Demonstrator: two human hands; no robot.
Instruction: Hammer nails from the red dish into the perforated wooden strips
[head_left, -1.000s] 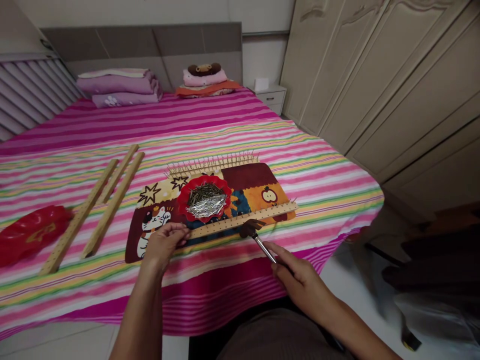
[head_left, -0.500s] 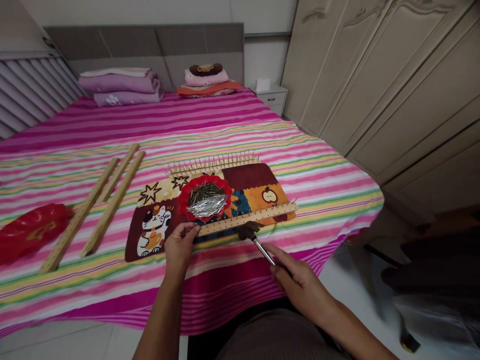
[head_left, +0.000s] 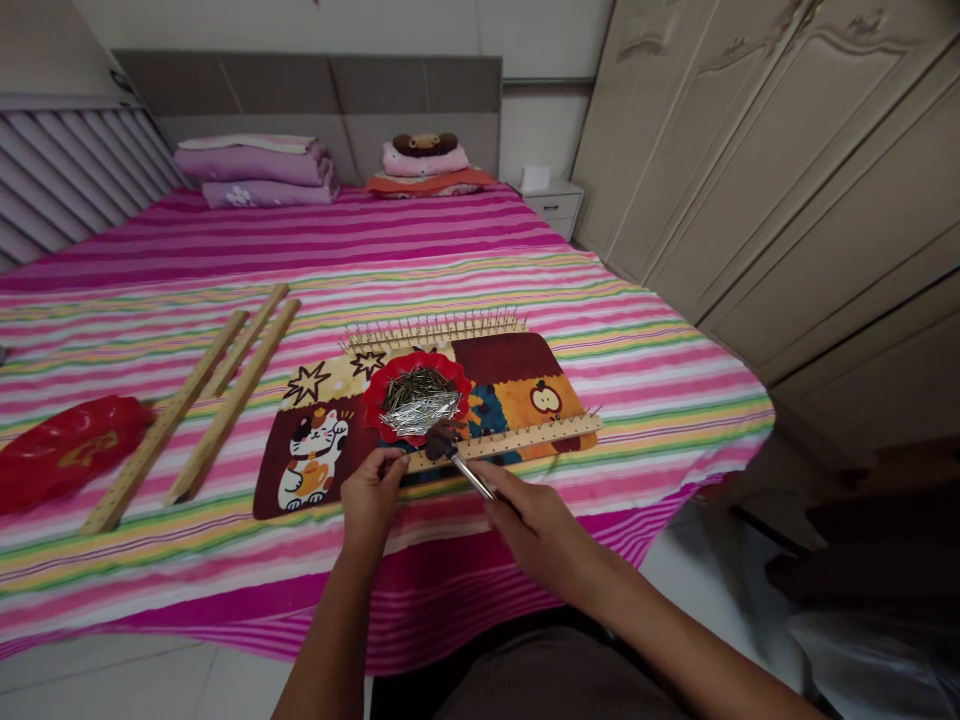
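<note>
My left hand [head_left: 373,492] is closed in a pinch at the left end of a nail-studded wooden strip [head_left: 525,438]; whatever sits between the fingertips is too small to make out. In my right hand [head_left: 540,525] is a hammer [head_left: 472,476], gripped by its handle. Its dark head hovers over the strip's left part, close to my left fingers. Just behind the strip, a red scalloped bowl [head_left: 373,400] holds a heap of nails [head_left: 420,402]. Bowl and strip rest on a patterned mat [head_left: 504,358] with a cat picture.
Another strip full of upright nails [head_left: 435,328] lies along the mat's far edge. Three wooden bars [head_left: 234,405] and a red dish [head_left: 71,445] are at the left on the striped bedspread [head_left: 660,370]. Folded bedding [head_left: 255,170] is stacked by the headboard; wardrobes [head_left: 720,150] line the right.
My right hand has brought the hammer leftward along the strip, toward my left hand. The left hand keeps its pinch at the strip's end. The whole view has shifted slightly.
</note>
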